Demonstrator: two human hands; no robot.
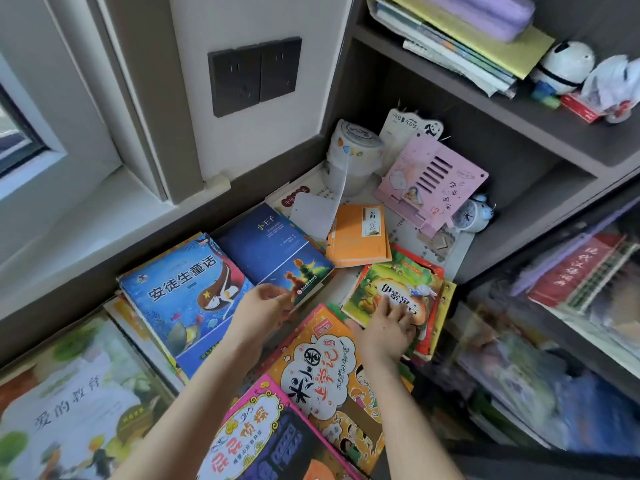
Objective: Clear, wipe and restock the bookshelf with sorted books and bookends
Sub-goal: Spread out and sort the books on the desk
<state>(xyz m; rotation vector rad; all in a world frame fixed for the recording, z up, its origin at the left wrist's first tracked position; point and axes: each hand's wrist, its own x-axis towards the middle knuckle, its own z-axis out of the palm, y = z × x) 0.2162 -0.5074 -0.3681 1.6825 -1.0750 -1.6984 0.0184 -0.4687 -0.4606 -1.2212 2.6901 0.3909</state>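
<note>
Pinches near corner of dark blue book (273,251) with left hand (261,304); grips near edge of green book (388,285) with right hand (386,329).

The blue book (187,299) at centre left and the navy book (273,251) beside it have glossy paper covers. The orange book (356,237) looks matt. The pink stand (433,181) is smooth plastic. At upper right, the shelf (485,98) is matt, wood-look board. The socket plate (254,76) is dark matt plastic.
</note>
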